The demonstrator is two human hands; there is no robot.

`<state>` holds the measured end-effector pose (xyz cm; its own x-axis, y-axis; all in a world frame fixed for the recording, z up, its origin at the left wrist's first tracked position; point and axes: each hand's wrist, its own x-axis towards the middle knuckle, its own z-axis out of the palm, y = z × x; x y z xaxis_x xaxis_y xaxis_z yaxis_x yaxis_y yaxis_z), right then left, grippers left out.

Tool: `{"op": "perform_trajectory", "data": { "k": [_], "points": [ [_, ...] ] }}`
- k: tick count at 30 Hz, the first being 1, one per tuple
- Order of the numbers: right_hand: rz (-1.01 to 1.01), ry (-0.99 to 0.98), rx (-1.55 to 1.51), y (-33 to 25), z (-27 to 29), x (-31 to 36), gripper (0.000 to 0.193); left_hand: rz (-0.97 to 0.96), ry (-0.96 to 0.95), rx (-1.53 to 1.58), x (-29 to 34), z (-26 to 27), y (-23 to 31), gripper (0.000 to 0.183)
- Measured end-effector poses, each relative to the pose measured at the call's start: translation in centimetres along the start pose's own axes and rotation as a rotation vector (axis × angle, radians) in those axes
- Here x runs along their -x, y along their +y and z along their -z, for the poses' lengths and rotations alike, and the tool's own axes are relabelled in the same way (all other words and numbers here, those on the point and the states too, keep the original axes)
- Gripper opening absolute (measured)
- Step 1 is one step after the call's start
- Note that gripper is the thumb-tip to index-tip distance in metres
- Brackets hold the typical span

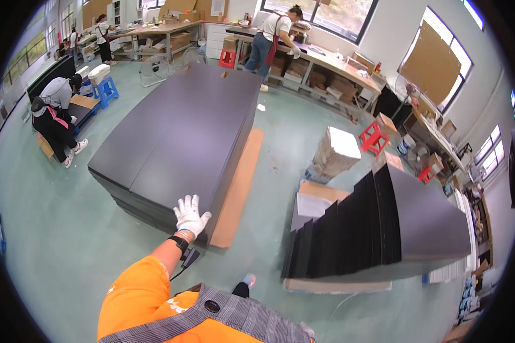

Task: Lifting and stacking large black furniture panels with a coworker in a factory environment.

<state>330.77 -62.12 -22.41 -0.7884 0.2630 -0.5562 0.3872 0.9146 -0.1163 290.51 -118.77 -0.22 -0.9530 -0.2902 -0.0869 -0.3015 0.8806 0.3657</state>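
Observation:
My left hand [191,216], in a white work glove, lies with fingers spread on the near end of a stack of dark grey flat panels [183,126]. The hand is open and grips nothing. A lengthwise seam runs along the stack's top, where two panels lie side by side. Brown cardboard [241,188] sticks out from under the stack's right side. A dark watch-like band [179,243] circles my left wrist, and a small black device with a cord hangs beside it. My right hand does not show.
Right of me, more dark panels [349,228] stand on edge on a low base. Behind them are a wrapped white block [335,151] and a red stool [373,138]. Two people [54,114] bend over a board at left; another person [272,40] works at the back bench [326,62].

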Motion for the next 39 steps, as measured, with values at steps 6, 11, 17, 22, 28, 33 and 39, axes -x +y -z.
{"op": "perform_trajectory", "data": {
  "k": [6,11,17,22,28,33,39],
  "points": [
    [-0.093,-0.058,-0.894,-11.1,19.8,-15.5,0.043,0.171,-0.047,-0.061,-7.1,0.3,5.3,0.084],
    [-0.193,-0.244,-1.248,-22.1,28.8,-23.9,0.027,0.297,-0.149,-0.066,-14.0,-0.5,8.0,0.072],
    [-0.228,-0.508,-1.021,-27.0,31.9,-36.5,0.035,0.396,-0.032,0.116,-28.4,-1.1,10.7,0.055],
    [-0.246,-0.435,-1.221,-28.2,38.3,-48.6,0.035,0.378,-0.050,0.130,-37.5,-0.7,13.4,0.052],
    [-0.195,-0.308,-1.265,-32.4,45.8,-57.7,0.036,0.396,-0.165,0.236,-44.4,-0.7,16.6,0.054],
    [-0.232,-0.303,-0.921,-33.3,50.8,-64.6,0.036,0.467,-0.162,0.277,-49.4,-0.9,18.3,0.055],
    [-0.218,-0.263,-0.974,-31.4,57.1,-76.6,0.037,0.488,-0.022,0.267,-58.0,-1.9,22.2,0.049]
  ]
}}
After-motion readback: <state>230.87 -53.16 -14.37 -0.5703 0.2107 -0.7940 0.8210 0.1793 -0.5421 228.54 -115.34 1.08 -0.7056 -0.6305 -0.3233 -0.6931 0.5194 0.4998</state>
